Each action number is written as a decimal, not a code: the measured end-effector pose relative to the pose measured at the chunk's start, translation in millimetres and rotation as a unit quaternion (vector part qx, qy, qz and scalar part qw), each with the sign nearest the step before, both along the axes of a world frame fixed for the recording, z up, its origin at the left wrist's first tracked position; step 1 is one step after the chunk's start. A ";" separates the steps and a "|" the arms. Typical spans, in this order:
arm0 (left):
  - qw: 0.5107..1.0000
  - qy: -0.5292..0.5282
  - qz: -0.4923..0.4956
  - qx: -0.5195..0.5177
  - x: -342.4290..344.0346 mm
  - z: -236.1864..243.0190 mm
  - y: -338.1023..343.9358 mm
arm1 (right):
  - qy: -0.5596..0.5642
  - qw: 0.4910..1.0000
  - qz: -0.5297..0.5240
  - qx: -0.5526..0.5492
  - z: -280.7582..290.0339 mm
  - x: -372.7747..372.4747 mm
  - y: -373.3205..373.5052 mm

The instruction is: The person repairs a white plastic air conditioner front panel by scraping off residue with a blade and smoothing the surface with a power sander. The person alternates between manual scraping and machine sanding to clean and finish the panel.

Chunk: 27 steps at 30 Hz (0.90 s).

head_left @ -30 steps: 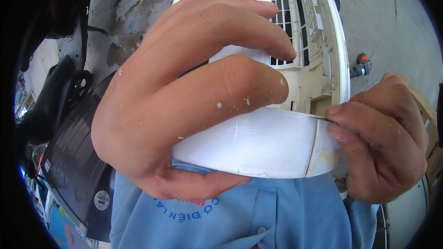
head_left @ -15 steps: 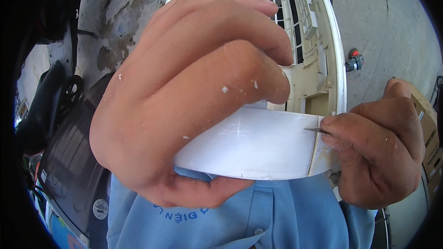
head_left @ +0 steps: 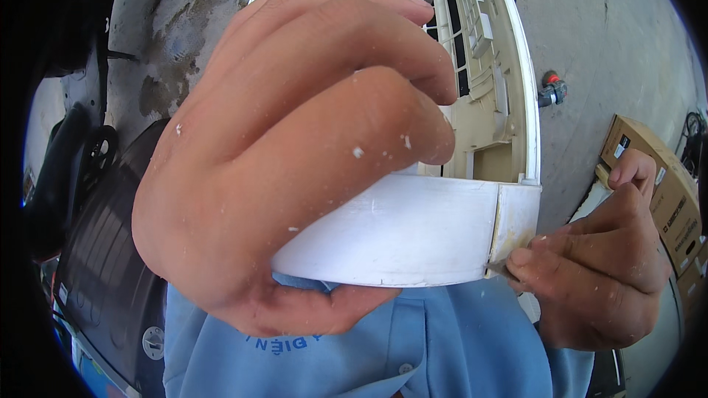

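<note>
My left hand (head_left: pixel 295 140) wraps round a white plastic housing (head_left: pixel 405 228), its thumb under the lower edge and its fingers curled over the top. Fine white flakes stick to its skin. Pinched between the thumb and fingers of my right hand (head_left: pixel 601 280) is a small thin metal blade (head_left: pixel 499 270), mostly hidden by the fingers. Its tip is at the bottom of a narrow yellowish seam (head_left: pixel 495 228) that crosses the right end of the housing. Beyond my fingers the housing runs away from me, with a cream-coloured grille (head_left: pixel 479 88) inside.
A power tool (head_left: pixel 552 91) with a red end lies on the concrete floor (head_left: pixel 590 22), right of the housing. Cardboard boxes (head_left: pixel 656 184) stand at the right. On the left are a dark glossy panel (head_left: pixel 110 243) and dark curved parts (head_left: pixel 63 169).
My right hand has moved down along the seam, taking the blade from near its top to its lower end. My left hand keeps its grip; the whole view has shifted slightly.
</note>
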<state>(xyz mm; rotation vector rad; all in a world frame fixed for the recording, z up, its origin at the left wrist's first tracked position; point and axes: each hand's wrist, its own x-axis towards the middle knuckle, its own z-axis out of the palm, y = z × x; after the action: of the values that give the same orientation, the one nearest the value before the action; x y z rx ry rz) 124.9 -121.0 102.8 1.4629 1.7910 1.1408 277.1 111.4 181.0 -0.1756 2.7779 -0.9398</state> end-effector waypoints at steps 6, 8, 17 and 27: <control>1.000 0.004 0.007 -0.010 3.2 6.0 -7.5 | 0.021 0.997 -0.042 -0.068 -16.3 -3.2 -0.8; 1.000 0.003 -0.024 0.001 -5.6 -2.7 2.3 | 0.005 0.997 -0.028 -0.079 -8.5 3.6 7.0; 0.999 0.029 -0.032 -0.002 -1.6 -0.6 -3.8 | 0.026 0.992 -0.064 -0.110 -20.3 12.1 4.9; 0.975 0.174 -0.108 0.084 -19.0 -26.8 -13.1 | 0.028 0.994 -0.075 -0.071 -18.9 17.8 3.0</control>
<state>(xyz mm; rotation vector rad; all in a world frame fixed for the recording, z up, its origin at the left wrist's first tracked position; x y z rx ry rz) 105.9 -134.1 75.9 2.0082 1.7329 0.9909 294.9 114.4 162.1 -0.0147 2.8073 -1.1870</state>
